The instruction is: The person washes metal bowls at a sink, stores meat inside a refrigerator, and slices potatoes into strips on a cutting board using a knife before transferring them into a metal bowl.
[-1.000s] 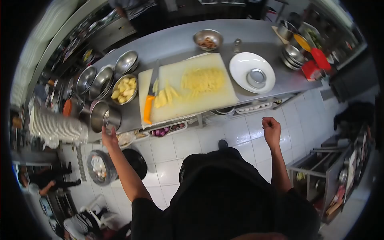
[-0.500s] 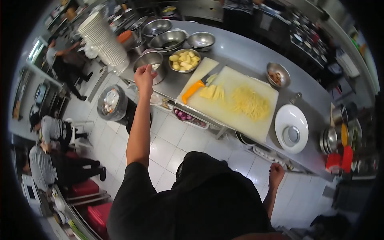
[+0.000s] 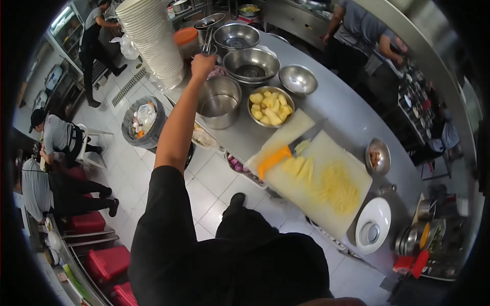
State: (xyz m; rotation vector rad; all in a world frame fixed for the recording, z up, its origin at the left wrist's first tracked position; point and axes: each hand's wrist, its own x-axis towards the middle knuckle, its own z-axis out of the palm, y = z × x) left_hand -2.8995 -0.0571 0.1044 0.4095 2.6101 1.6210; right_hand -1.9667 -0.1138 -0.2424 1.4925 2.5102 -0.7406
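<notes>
Metal utensil [image 3: 207,41] is leaning just past the left hand [image 3: 203,66], long axis roughly following the forearm, beyond the big pot [image 3: 220,121] on the counter [image 3: 334,104]. Fingers look curled, can't tell if they're gripping. Potatoes [image 3: 272,108] sit right of the pot; right hand's out of view.

The left hand [image 3: 203,66], at the worktop's [image 3: 334,104] left end, hides its own fingertips and part of the metal utensils [image 3: 207,43]; its grip is unclear. Near the worktop's near edge, the knife's [image 3: 289,150] blade is blurred. Below that edge, the purple vegetables [image 3: 236,163] are partly covered. Beyond the far edge, the picture's top cuts off a person [image 3: 360,28]. The bowl's [image 3: 387,162] brown pieces are too small to identify.
</notes>
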